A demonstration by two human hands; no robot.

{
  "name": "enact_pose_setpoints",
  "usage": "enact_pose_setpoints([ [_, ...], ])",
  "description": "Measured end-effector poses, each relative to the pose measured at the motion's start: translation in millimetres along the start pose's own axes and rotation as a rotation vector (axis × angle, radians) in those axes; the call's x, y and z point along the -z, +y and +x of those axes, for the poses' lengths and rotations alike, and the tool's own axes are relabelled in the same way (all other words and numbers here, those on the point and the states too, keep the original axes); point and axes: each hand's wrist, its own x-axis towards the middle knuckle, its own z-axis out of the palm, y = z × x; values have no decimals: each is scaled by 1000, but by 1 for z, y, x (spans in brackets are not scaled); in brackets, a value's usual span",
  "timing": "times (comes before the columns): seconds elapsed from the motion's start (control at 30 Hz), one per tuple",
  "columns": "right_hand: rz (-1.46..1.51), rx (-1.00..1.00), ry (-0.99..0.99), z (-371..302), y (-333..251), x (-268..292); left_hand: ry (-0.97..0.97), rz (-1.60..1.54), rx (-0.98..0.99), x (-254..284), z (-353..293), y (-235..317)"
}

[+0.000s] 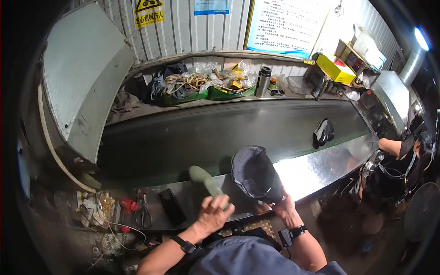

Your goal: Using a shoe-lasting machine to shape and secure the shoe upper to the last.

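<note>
Can pass freely over the dark belt, behind the green form and the hollow black piece. Farther right, blocked by a small black item; at near left, by phone and scissors.

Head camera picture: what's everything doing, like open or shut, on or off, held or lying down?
left hand: closed around the green foot-shaped form
green foot-shaped form: held, tilted
right hand: gripping the black boot-like piece
black boot-like piece: held, wide mouth open
phone: lying flat, screen dark
thermos: upright, capped
tube lamp: lit
scissors: lying down, can't tell if open
dark belt: can't tell if running
</note>
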Motion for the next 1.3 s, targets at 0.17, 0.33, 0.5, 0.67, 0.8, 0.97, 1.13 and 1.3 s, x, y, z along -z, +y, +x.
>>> enact_pose_setpoints([
  [0.17,-73,123,124,-30,-14,-6,-164,-208,-134,-12,3,54],
  [0.33,-863,692,-15,-76,-23,-10,140,-1601,1038,-21,20,17],
  [0.5,-1502,954,-518,-125,30,-45,-191,-1743,1520,-17,28,-78],
  [0.67,-1768,1326,-675,-83,95,-9,-137,-1003,1504,-78,14,-99],
  [0.8,-1308,955,-336,-64,112,-42,109,-526,1335,-117,3,-103],
  [0.97,-1356,629,-471,-65,88,-26,-165,-690,1481,-101,-4,-82],
  [1.13,-1451,393,-628,-76,67,-2,-148,-981,1640,-99,-2,-65],
  [1.3,-1532,559,-786,-65,62,13,-383,-523,1416,-90,38,-26],
])
